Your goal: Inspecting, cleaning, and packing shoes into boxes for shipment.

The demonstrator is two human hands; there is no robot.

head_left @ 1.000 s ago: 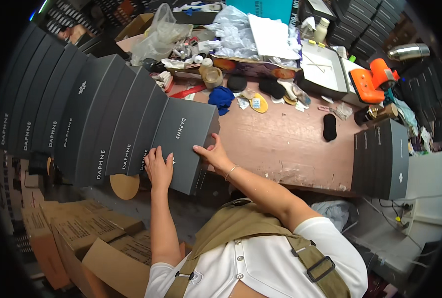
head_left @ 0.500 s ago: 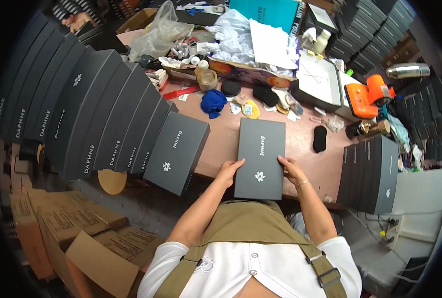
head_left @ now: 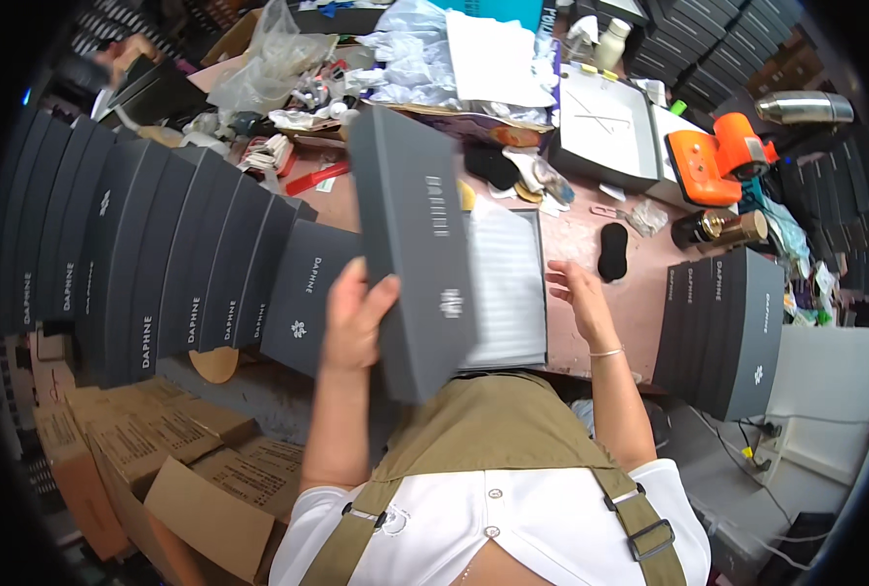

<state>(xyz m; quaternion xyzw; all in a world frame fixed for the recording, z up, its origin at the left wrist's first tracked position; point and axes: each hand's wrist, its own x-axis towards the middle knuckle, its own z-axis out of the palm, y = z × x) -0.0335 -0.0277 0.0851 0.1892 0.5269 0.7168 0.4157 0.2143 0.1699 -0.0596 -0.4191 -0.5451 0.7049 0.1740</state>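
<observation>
A dark grey box lid (head_left: 417, 264) is tilted up in my left hand (head_left: 354, 311), whose fingers grip its left edge. Beneath and to its right, the open shoe box (head_left: 543, 293) rests at the table's near edge. White tissue paper (head_left: 506, 293) covers what lies inside, so the contents are hidden. My right hand (head_left: 581, 298) is just right of the box, fingers apart, with nothing in it.
Stacks of grey boxes (head_left: 170, 264) stand at the left, more boxes (head_left: 718, 327) at the right. A black insole-shaped pad (head_left: 613, 251), an orange tool (head_left: 713, 166) and a white-lined tray (head_left: 605, 132) lie beyond. Open cartons (head_left: 214, 488) sit at lower left.
The box was closed between both hands; its lid has come off and moved up and left in my left hand, baring the tissue paper. My right hand has let go.
</observation>
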